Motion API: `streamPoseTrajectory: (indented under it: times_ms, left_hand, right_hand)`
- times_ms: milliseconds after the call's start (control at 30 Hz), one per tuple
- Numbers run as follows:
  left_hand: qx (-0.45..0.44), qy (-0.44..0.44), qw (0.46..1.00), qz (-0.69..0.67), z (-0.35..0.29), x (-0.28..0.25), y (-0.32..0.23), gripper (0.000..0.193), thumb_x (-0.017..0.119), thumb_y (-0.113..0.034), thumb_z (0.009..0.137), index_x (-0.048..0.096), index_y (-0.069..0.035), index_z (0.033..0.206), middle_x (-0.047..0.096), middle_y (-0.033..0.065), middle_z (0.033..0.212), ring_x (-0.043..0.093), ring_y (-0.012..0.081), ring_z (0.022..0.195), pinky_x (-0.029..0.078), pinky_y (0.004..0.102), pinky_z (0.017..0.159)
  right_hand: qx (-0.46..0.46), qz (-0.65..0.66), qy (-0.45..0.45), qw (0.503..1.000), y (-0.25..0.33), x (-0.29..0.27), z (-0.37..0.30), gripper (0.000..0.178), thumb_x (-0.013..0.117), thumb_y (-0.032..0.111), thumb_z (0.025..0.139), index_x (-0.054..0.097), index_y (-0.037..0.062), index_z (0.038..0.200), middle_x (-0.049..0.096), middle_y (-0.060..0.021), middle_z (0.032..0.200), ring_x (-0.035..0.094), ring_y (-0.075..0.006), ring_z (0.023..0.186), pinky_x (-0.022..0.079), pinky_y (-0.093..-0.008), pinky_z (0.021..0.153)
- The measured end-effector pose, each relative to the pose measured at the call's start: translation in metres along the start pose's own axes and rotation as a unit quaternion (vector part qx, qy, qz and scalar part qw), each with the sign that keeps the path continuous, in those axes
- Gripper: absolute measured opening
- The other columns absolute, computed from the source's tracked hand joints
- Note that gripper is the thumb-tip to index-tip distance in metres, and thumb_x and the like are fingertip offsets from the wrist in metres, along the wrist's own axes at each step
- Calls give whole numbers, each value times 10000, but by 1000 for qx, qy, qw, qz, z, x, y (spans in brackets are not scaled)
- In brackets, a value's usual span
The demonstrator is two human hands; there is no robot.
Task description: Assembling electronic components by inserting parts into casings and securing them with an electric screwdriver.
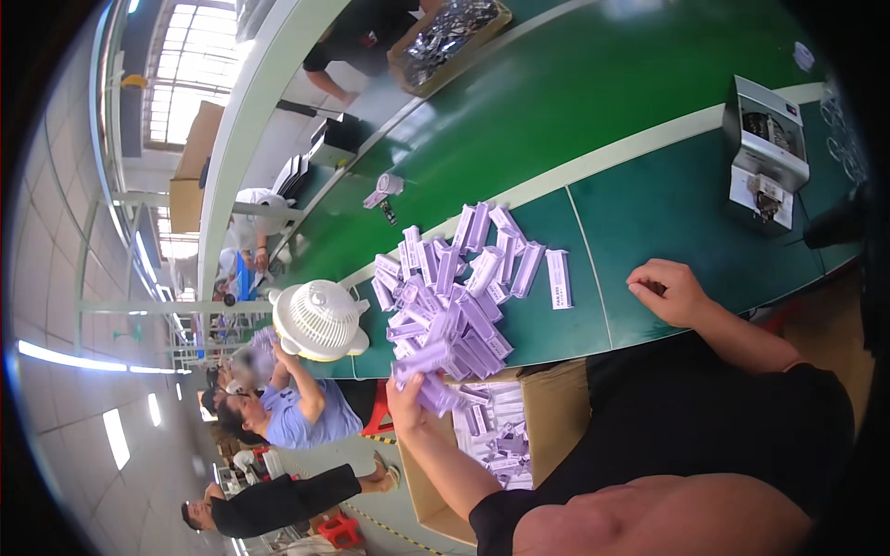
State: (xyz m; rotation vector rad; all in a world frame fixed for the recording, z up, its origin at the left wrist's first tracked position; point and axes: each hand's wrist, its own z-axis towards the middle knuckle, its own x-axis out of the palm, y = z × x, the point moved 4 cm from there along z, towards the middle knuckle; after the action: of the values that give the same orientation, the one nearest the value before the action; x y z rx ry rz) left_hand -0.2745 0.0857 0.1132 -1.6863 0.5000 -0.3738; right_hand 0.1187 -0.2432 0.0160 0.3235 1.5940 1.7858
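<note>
My left hand [405, 404] is closed around a few lilac plastic pieces [439, 398] at the table's near edge, beside the heap. These pieces look slightly blurred. A large pile of similar lilac plastic housings [482, 324], long and trough-shaped, lies on the green table. One housing [559, 279] lies apart, to the right of the pile. My right hand [669, 292] rests on the table farther right, its fingers curled in with nothing visible in them. Below the table edge, an open cardboard box [556, 408] contains more lilac pieces.
A white round fan [320, 320] stands left of the pile. Beyond runs a green conveyor belt [612, 83] with a small lilac device [389, 184] on it. A grey metal machine [768, 153] sits at the far right. Several people are around, one in a blue shirt [306, 412] nearby.
</note>
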Motion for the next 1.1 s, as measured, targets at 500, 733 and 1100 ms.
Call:
streamPoseTrajectory:
  times_ms: [500,733,1100]
  left_hand:
    - [282,-97,867,399,75,169,13,423,864,-195,838,709,26,1165,682,208,1262,670,351,1140,526,427,984]
    - [362,-143,795,466,70,192,10,335,844,-179,835,726,-29,1111,626,230,1357,646,430,1172,529,478,984]
    - [423,-208,725,503,81,173,19,374,847,-176,832,695,34,1101,672,242,1242,661,441,1104,536,487,950]
  right_hand:
    - [11,0,-10,1000,0,-4,-3,62,738,79,928,736,57,986,662,-43,811,609,-125,649,492,-278,589]
    - [7,-4,0,1000,-3,-2,-3,67,737,75,922,735,53,985,662,-48,815,613,-132,650,491,-280,584]
    - [14,5,-2,1000,-4,-3,-3,71,737,60,916,734,45,985,663,-51,811,606,-124,641,485,-273,584]
